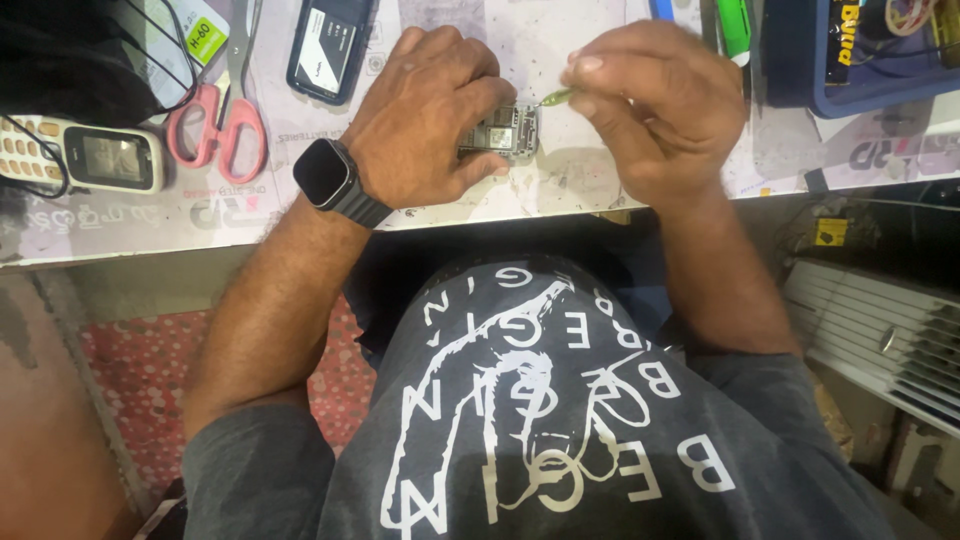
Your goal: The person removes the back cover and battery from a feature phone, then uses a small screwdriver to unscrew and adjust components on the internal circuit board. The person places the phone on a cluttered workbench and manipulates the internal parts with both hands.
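The left hand [425, 115] curls over a small opened phone body [503, 132], fingers clamped on its near and far edges, so most of the body is hidden; only a strip of bare metal frame and tiny components shows at the fingertips. The body lies on the table [560, 190] close to its front edge, between the two hands. The right hand [655, 105] is closed in a pinch, thumb and forefinger nipping a thin greenish-yellow sliver [556, 97] whose tip points at the body's upper right corner; whether it touches is too small to tell, and what the sliver is cannot be made out. A dark square watch [325, 172] with a ribbed band wraps the left wrist. Left of it lie pink-handled scissors [222, 120], blades cut off by the top edge, and a white keypad phone [85, 155], partly cut off at the left. A dark phone case [330, 45] rests above the left hand. A blue tray [800, 70] sits at top right, its contents blurred. The tabletop is pale, scuffed and glossy.
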Tool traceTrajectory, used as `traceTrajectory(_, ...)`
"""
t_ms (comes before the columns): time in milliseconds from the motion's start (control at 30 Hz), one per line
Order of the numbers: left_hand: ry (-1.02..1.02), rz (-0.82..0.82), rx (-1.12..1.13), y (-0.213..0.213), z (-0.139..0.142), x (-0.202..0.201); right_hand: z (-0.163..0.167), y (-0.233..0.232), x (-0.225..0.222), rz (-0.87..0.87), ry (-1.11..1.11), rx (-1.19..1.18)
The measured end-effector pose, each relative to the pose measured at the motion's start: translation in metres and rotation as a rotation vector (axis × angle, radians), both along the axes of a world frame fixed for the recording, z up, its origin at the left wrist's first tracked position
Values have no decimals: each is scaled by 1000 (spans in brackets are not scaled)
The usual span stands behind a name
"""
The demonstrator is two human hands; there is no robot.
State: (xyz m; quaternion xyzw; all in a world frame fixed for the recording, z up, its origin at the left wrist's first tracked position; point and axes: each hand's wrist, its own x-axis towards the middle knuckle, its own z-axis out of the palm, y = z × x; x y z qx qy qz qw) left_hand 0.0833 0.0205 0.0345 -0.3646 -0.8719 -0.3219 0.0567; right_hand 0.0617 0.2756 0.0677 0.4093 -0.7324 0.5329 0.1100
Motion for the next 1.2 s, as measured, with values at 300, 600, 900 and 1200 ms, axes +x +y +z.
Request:
traceTrajectory(300,6,-2,3,-1,-1,0,-2,-2,2,26,-60,-31)
traceTrajectory(600,31,-3,0,-1,-3,0,-13,0,5,1,-99,-163)
traceTrajectory(900,29,6,-5,0,-6,0,-13,1,9,12,-131,-162)
traceTrajectory(1200,23,0,6,0,-4,-1,-9,2,8,-7,-101,-137)
